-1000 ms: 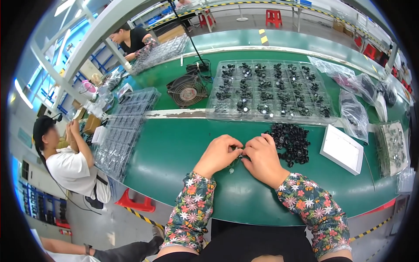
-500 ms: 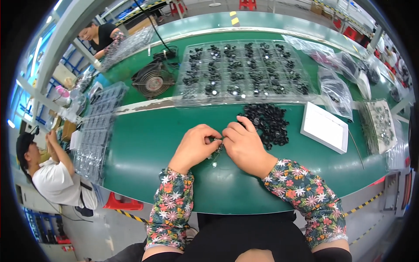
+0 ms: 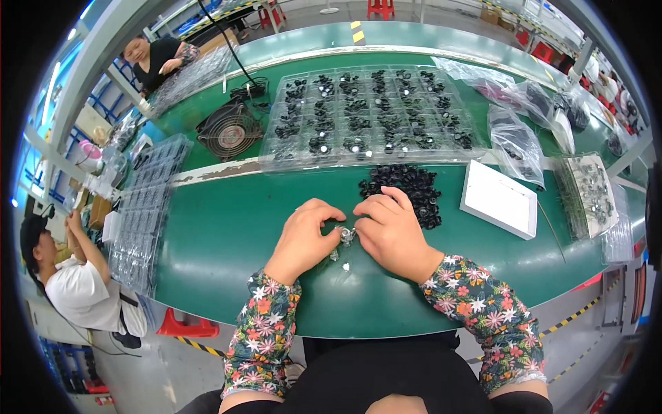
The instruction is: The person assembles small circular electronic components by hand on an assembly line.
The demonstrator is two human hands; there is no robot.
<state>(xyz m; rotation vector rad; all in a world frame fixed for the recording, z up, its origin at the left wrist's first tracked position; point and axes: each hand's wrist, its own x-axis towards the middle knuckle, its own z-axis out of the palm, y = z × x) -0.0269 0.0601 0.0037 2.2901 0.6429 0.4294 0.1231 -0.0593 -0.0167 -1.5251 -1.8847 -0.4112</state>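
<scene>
Between my two hands, over the near middle of the green table, is a cluster of small silvery parts [image 3: 347, 236], too small to name exactly. My left hand [image 3: 303, 238] is curled, its thumb tip against the cluster and its forefinger bent a little apart above. From the other side, my right hand [image 3: 394, 231] has its bent fingertips closed in on the same cluster, with one finger raised. A small whitish piece [image 3: 346, 267] lies just below. Beyond my right hand is a heap of small round black parts [image 3: 420, 196].
A clear compartment tray [image 3: 276, 148] of black parts stands beyond the heap, a round fan [image 3: 231, 131] left of it. To the right are a white box lid [image 3: 500, 200], plastic bags [image 3: 517, 141] and a bundle of parts [image 3: 589, 196]. More trays [image 3: 148, 214] and two people are leftward.
My fingers have spread from their tight pinch, and the silvery cluster between them shows more. My left forefinger has lifted off its thumb. The whole view has shifted slightly.
</scene>
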